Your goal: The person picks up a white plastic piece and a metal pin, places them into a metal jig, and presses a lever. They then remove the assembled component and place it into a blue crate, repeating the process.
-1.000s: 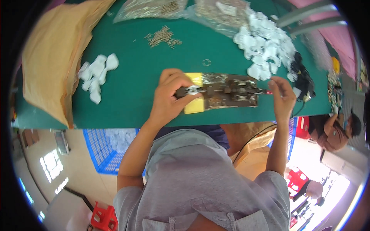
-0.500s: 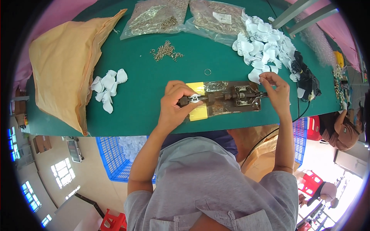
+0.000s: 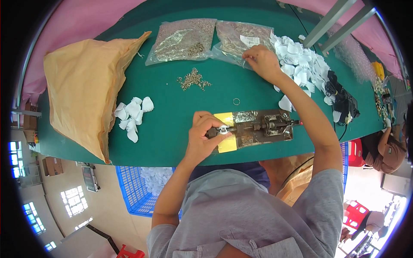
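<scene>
Our left hand (image 3: 205, 134) pinches white piece (image 3: 223, 130), left of clamp fixture (image 3: 267, 127) | right hand (image 3: 264, 62) beyond it, hold unclear | likely positioning; next needs steadiness

The left forearm (image 3: 178, 187) slants up from the lower middle of the frame to the left hand (image 3: 203, 136) near the centre, its thumb (image 3: 220, 138) and index finger (image 3: 211, 123) brought close in a pinch. The right forearm (image 3: 307, 112) reaches diagonally from the right side toward the upper middle, where the right hand (image 3: 264, 62) points left, its fingers bent.
</scene>
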Motion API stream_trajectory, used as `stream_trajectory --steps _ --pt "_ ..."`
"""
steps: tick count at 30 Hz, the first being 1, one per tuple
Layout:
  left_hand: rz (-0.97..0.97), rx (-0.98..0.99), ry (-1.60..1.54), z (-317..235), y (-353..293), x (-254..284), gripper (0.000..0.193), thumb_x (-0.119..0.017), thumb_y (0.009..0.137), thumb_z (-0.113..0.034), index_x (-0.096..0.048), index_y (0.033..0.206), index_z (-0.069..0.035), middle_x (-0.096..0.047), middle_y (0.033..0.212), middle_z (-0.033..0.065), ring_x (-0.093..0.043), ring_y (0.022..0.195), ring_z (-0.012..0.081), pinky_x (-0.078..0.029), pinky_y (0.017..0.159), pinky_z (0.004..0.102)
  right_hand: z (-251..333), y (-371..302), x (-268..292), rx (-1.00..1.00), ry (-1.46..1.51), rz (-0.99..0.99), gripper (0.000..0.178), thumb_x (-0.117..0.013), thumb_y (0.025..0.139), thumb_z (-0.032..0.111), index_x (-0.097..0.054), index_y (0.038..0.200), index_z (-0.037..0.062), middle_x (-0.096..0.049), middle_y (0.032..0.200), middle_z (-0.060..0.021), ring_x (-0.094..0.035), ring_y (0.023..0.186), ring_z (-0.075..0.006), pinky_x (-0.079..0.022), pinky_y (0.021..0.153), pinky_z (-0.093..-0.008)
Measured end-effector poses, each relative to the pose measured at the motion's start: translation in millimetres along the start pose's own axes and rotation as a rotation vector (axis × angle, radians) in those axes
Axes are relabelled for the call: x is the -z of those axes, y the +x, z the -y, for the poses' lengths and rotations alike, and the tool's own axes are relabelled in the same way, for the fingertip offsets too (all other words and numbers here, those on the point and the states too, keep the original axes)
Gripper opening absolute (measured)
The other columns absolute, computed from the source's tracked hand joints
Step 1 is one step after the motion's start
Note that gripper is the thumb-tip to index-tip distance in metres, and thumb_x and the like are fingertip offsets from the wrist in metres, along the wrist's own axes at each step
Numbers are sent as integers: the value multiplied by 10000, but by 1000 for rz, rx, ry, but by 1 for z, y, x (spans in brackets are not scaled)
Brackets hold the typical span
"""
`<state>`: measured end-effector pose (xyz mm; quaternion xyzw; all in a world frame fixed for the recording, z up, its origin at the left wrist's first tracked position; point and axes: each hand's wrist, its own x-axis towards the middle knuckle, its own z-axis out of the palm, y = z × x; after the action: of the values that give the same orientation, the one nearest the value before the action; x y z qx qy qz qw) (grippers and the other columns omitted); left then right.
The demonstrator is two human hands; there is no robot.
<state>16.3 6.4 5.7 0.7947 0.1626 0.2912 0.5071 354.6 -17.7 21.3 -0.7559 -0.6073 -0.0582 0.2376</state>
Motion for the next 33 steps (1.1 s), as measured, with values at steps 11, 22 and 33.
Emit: stream_trajectory --steps 11,22,33 --pt "0 12 -4 -1 1 0 228 -913 764 -71 -728 897 -57 -685 933 30 -563 1034 212 -464 898 343 16 0 -29 -61 -215 44 154 -744 865 177 -745 936 41 -735 914 -156 -702 946 -357 -572 845 -461" --pt "-14 27 -3 4 -2 1 268 -913 763 -118 -698 907 -49 -656 935 48 -562 1061 241 -477 886 359 99 -66 64 -330 851 322 226 -689 1006 151 -753 1163 3 -731 920 -11 -641 790 -69 -573 774 -267" --pt "-27 -5 -9 8 0 -2 276 -913 755 -122 -702 920 -55 -643 922 34 -548 1030 235 -480 840 354 158 -127 46 -28 455 44 91 -810 854 102 -796 943 97 -734 966 -21 -631 951 -231 -407 935 -378"
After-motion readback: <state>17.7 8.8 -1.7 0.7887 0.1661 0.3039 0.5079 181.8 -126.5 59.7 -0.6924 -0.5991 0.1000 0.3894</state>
